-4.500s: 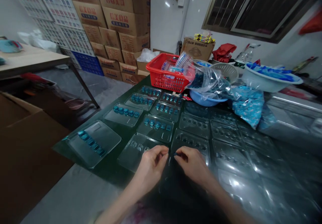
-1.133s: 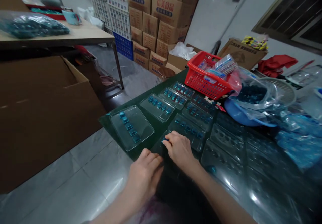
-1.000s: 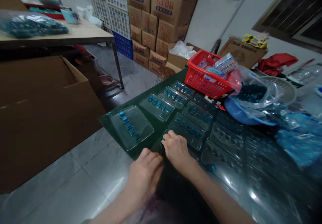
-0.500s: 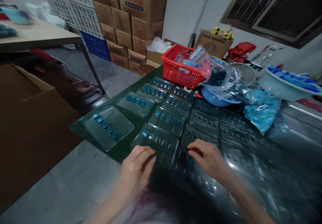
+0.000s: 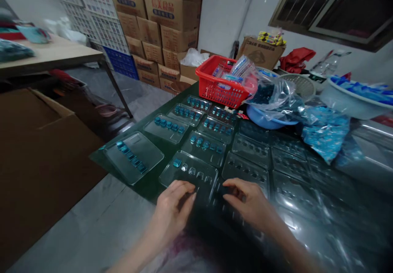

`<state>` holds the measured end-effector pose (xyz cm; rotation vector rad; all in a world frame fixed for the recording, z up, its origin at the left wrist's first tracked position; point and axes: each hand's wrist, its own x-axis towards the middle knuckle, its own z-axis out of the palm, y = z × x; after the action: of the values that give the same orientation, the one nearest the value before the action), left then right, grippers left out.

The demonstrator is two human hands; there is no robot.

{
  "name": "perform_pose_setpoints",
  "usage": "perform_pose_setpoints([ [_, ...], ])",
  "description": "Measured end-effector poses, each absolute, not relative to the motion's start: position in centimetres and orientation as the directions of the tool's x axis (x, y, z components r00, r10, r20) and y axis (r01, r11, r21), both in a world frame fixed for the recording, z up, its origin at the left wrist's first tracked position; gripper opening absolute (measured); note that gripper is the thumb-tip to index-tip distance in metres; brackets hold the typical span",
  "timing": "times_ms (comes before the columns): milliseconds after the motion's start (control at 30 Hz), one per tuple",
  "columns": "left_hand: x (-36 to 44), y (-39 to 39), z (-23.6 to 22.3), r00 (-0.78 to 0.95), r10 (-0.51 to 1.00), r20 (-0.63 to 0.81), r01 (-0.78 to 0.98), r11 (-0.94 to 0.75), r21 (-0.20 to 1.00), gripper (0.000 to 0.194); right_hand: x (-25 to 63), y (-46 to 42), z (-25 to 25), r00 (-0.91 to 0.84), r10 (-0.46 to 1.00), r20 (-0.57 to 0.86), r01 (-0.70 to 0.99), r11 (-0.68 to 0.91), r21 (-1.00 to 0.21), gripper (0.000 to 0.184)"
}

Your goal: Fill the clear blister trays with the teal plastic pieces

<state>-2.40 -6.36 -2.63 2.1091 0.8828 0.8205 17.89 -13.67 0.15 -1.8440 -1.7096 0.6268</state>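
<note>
Currently, the left hand [image 5: 175, 204] is over the near part of a clear tray [image 5: 170, 178] on the green tabletop [image 5: 150, 179], thumb and forefinger almost meeting; from where I stand I cannot tell whether anything is pinched between them. The right hand [image 5: 250, 202] is just right of that tray, thumb and forefinger parted by a distinct gap with nothing visible in it; whatever its curled fingers behind may hold is hidden. One blue piece [image 5: 177, 163] rests in the tray's leftmost hollow, and four hollows [image 5: 200, 176] to its right show only clear plastic.

Risks noted, in my judgement. The tray looks light and unsecured, so a knuckle brushing its rim could push it askew and unseat the blue piece. The neighbouring tray [image 5: 250, 165] lies close behind the right fingertips and could be nudged likewise. The far-left tray [image 5: 150, 150], bearing its row of blue pieces [image 5: 132, 157], sits near the tabletop's edge; a careless swing on that side might tip it off. Glare on transparent plastic makes hollows hard to read, so a crooked piece could pass unnoticed.
</note>
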Motion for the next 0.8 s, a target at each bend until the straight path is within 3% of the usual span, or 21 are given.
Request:
perform_pose_setpoints([
  [133,-3.0,-6.4,-3.0,0.573,0.749,0.333,0.360,-0.595,0.718,0.016,14.9,-10.5,0.6,0.103,0.990,0.096,0.643,0.007,-0.766,0.016],
  [333,-4.6,-6.7,-4.3,0.541,0.755,0.369,0.487,-0.640,0.595,0.019,11.2,-4.9,-1.8,0.107,0.939,0.326,0.740,0.144,-0.657,0.011],
  [567,-4.8,-6.6,-4.3,0.546,0.775,0.317,0.478,-0.599,0.642,0.018,10.8,-3.9,-3.2,0.045,0.961,0.272,0.880,0.091,-0.467,0.013],
  [800,-5.0,-6.3,-4.2,0.557,0.771,0.309,0.457,-0.595,0.661,0.019,10.9,-4.0,-3.1,-0.001,0.968,0.252,0.908,0.107,-0.406,0.012],
])
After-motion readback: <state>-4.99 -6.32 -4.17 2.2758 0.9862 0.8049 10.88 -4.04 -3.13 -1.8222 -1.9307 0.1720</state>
